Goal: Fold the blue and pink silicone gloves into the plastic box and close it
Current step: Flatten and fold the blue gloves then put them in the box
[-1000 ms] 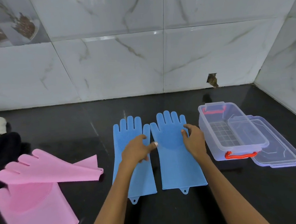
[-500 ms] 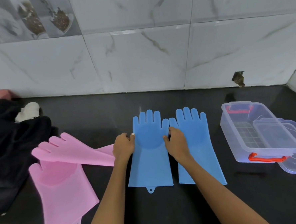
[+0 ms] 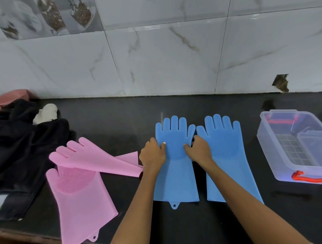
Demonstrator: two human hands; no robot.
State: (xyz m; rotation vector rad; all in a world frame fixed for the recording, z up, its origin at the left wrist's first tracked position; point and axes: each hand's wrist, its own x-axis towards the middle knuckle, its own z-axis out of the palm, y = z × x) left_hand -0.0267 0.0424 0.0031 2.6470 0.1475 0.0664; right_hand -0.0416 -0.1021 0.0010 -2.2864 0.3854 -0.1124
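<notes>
Head view: both hands remain on the left blue glove as before; left hand and right hand pinch its side edges, fingers curled.

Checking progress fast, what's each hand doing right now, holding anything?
Left hand: fingers curled at the left edge of the left blue glove; a real grip cannot be told.
Right hand: same at that glove's right edge; grip cannot be told.

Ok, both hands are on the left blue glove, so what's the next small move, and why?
Probably fold it: the left hand and right hand pinch opposite edges of the left blue glove, which lies flat, unfolded, and the plastic box stands open.
</notes>
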